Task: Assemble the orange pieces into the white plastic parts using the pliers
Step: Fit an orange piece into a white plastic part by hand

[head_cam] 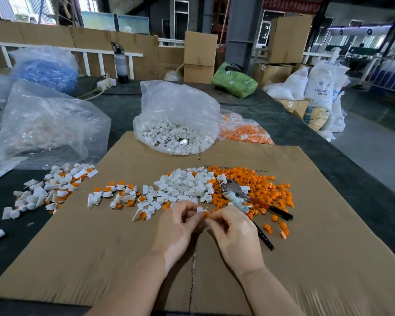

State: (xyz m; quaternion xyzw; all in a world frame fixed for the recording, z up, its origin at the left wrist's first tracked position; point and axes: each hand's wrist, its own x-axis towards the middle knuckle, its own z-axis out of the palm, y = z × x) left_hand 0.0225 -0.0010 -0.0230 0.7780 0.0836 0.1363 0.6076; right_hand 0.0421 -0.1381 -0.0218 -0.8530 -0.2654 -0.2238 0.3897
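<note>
Nearest to us, our two forearms reach out over a flattened sheet of cardboard that covers the tabletop. Our left hand has its fingers curled, pinching a small white plastic part at the fingertips. Our right hand meets it from the right, fingers curled too, pinching an orange piece that touches the white part.

Just right of our right hand lie the pliers, untouched on the cardboard, their metal head pointing far-left and their red-and-black handles splayed toward the near right.

Beyond the hands, a loose heap of white parts sits mid-cardboard, touching a spread of orange pieces on its right; the pliers' head rests on that orange spread. To the left, a scatter of white parts with orange pieces fitted in them runs across the cardboard, and a second such cluster spills off its left edge onto the dark tabletop.

Farther off, a clear bag of white parts stands at the cardboard's far edge, with a bag of orange pieces just beside it on the right. A large crumpled clear bag lies to the left, a bag of blue pieces behind it. At the far edge we see a green bag and stacked cardboard boxes.
</note>
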